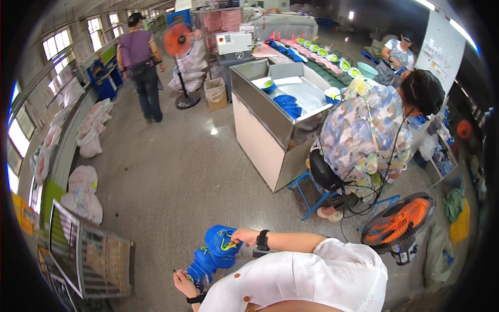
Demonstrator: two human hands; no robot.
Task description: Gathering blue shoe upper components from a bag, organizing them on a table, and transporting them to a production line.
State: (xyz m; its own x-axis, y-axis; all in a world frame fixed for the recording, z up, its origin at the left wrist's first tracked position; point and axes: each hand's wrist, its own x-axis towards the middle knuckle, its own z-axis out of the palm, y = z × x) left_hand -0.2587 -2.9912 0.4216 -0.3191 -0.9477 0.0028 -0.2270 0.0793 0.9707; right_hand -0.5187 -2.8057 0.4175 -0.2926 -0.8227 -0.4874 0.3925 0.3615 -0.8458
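Observation:
Low in front of me is a nested row of bright blue caps (202, 264) with thin pale lines on them. At its upper end, a rounded blue cap (220, 243) carries a yellow-green squiggle. My right hand (240, 237) is closed on this cap, its fingers over the squiggle. My left hand (185, 284) is closed at the lower end of the row, against the caps. A tiny dark tip shows by its fingers, too small to name. White sleeves and dark wristbands partly cover my arms.
A metal-sided worktable (260, 132) holds blue caps. Beside it sits a person in a patterned top (364, 125). An orange-bladed fan (397, 229) stands on my right, a wire cart (99, 255) on my left. White sacks (86, 192) line the left wall; another person (139, 67) stands farther off.

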